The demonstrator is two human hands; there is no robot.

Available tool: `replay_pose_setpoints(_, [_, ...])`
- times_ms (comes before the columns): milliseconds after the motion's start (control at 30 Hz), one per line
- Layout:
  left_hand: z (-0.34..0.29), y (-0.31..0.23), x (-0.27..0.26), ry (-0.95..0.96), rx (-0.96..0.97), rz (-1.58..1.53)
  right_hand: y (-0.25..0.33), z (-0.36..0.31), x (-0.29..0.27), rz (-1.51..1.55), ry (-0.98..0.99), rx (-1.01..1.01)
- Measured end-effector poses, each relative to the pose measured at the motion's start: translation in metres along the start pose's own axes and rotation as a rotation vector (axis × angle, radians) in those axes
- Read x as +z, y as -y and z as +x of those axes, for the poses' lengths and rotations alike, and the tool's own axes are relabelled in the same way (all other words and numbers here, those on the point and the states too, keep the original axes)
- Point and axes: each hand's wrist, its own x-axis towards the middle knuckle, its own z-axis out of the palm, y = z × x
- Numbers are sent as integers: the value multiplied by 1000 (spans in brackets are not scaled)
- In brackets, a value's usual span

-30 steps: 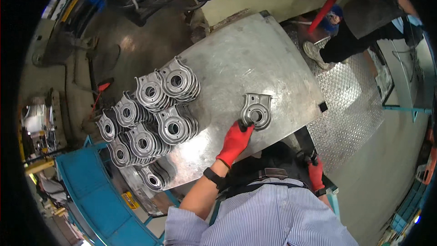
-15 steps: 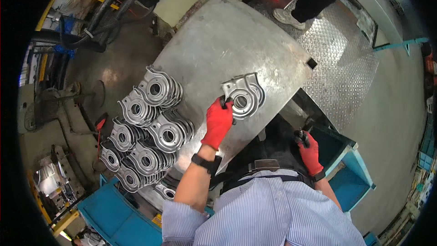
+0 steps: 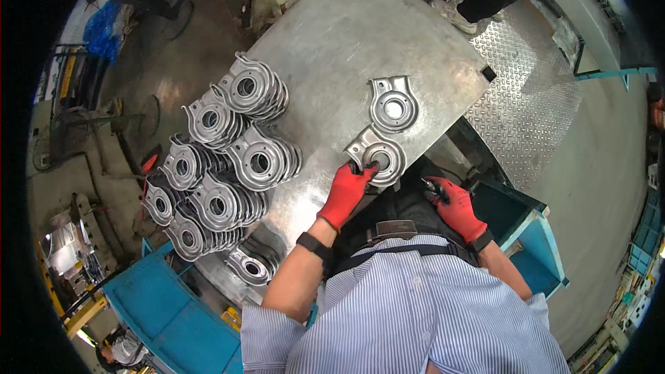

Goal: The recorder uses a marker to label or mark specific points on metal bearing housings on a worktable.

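My left hand (image 3: 349,192), in a red glove with dark fingertips, grips a stamped metal bracket (image 3: 394,159) with a round hole. Its thumb and fingers close at the hole and the left edge of the plate, which is near the table's front edge. Just beyond lies a second bracket (image 3: 395,109) of the same kind, flat on the table. My right hand (image 3: 457,209), gloved likewise, is closed round a small dark pen-shaped tool (image 3: 433,185), its tip toward the bracket. The exact kind of tool is hard to make out.
Several nested stacks of brackets (image 3: 260,159) cover the left part of the metal table (image 3: 332,48). A blue bin (image 3: 173,312) stands at the lower left, another blue container (image 3: 537,242) at the right. Beyond the table, a person's shoe (image 3: 454,15) rests by the tread-plate floor (image 3: 519,90).
The two brackets were overlapped; now one lies farther off and the other is nearer me in my left hand. My right hand has come up and left, toward the held bracket.
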Motion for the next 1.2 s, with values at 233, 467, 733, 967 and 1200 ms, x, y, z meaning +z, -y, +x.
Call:
replay_pose_setpoints(233, [26,2,26,-56,-137,390,-19,12,13,-180,-8,-5])
replay_pose_setpoints(467, [27,-10,27,-55,-98,484,-35,18,27,-306,-6,-67])
replay_pose_setpoints(733, [29,-6,28,-59,-99,464,-25,26,27,-352,33,-11])
replay_pose_setpoints(967, [30,2,28,-89,-88,474,-33,28,33,-394,53,-8])
replay_pose_setpoints(1200, [32,-5,28,-59,-169,471,-34,26,34,-371,7,-18])
